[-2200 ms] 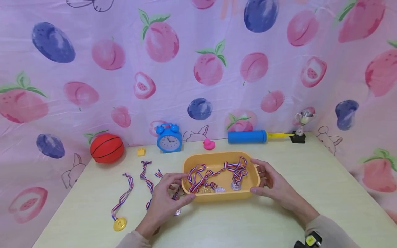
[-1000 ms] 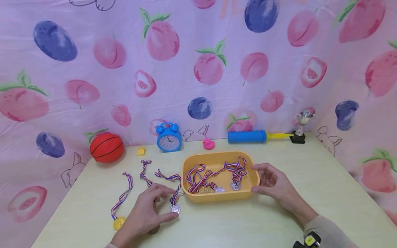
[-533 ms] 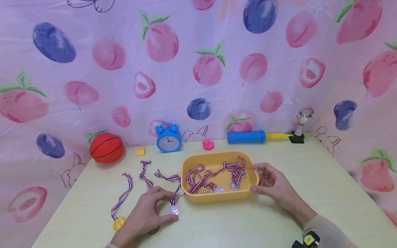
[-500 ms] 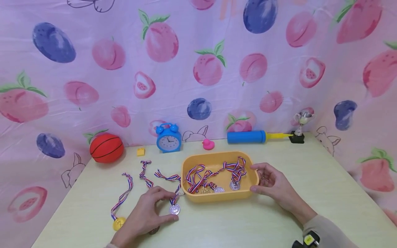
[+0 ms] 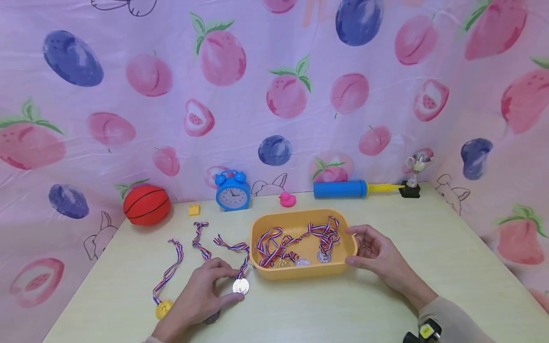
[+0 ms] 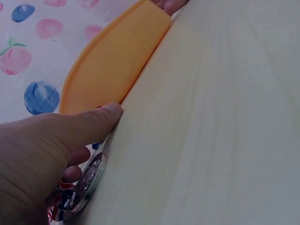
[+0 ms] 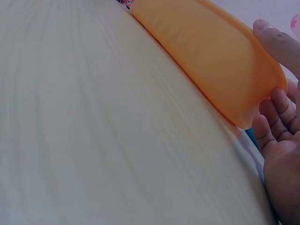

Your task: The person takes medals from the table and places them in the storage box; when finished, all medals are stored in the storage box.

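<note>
My left hand (image 5: 199, 295) pinches a silver medal (image 5: 241, 286) on the table, thumb at its lower edge and fingers near its ribbon. In the left wrist view the left hand's (image 6: 51, 150) thumb hides that medal; a darker medal (image 6: 88, 183) shows beneath the hand. Partly under the same hand lies a dark medal (image 5: 212, 317), and left of it a gold medal (image 5: 164, 309). My right hand (image 5: 379, 250) grips the right end of the yellow tub (image 5: 300, 272), which holds several ribboned medals. The right wrist view shows the right hand (image 7: 281, 112) on the tub's end (image 7: 206, 56).
Along the back stand or lie a red ball (image 5: 147, 205), yellow block (image 5: 194, 209), blue alarm clock (image 5: 233, 194), pink duck (image 5: 288, 199), blue pump (image 5: 340, 189) and a small trophy (image 5: 413, 176). A patterned cloth (image 5: 240, 119) hangs behind the table.
My left hand has left the tub's left end and moved down and left to the silver medal, whose face now looks brighter. The right hand stays at the tub.
</note>
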The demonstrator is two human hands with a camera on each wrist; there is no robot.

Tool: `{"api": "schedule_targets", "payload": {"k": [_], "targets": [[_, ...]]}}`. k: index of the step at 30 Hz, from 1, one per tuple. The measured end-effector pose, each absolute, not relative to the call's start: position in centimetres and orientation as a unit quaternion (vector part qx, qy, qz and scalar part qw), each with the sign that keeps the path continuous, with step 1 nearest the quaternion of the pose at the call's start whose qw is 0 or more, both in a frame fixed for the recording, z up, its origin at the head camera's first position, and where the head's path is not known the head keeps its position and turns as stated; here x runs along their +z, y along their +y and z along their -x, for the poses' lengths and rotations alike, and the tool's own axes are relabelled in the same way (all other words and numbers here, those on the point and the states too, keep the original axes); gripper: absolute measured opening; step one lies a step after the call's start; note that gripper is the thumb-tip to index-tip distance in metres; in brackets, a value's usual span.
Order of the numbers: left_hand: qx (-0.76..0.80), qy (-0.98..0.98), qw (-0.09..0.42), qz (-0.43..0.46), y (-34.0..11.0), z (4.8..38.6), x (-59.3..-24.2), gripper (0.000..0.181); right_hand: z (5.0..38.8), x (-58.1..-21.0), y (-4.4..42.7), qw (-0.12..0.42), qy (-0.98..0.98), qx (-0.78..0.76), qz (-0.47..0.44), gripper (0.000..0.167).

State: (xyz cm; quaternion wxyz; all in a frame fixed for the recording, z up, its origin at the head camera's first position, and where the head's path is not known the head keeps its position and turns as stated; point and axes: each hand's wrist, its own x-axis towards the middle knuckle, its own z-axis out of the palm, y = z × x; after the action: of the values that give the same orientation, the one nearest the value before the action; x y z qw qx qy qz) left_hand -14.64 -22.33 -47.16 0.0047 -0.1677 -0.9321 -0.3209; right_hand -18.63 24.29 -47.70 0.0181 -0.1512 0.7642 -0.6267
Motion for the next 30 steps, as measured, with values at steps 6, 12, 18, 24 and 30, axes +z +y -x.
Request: {"api": "schedule_targets", "payload": {"k": [6,12,18,24,30], "targets": [[-0.334,-0.928,-0.013,0.164,-22.4,14.75,-47.05,0.043,18.68,-47.69,24.33,0.019,0.765,-0.625,0.152,0.063],[-0.346,-0.923,-0.023,0.169,-22.32,14.74,-46.87,0.041,18.69,-47.67,24.35,0.018,0.765,-0.625,0.152,0.063],[-0.371,-0.914,-0.027,0.159,-22.16,14.6,-46.79,0.04,18.69,-47.69,24.35,0.018,0.767,-0.624,0.15,0.063],[-0.378,-0.913,-0.012,0.152,-22.03,14.58,-46.99,0.048,18.7,-47.74,24.39,0.016,0.765,-0.625,0.155,0.063],[-0.402,-0.901,0.001,0.162,-22.2,14.45,-47.09,0.053,18.73,-47.9,24.52,0.012,0.762,-0.625,0.167,0.063]]}}
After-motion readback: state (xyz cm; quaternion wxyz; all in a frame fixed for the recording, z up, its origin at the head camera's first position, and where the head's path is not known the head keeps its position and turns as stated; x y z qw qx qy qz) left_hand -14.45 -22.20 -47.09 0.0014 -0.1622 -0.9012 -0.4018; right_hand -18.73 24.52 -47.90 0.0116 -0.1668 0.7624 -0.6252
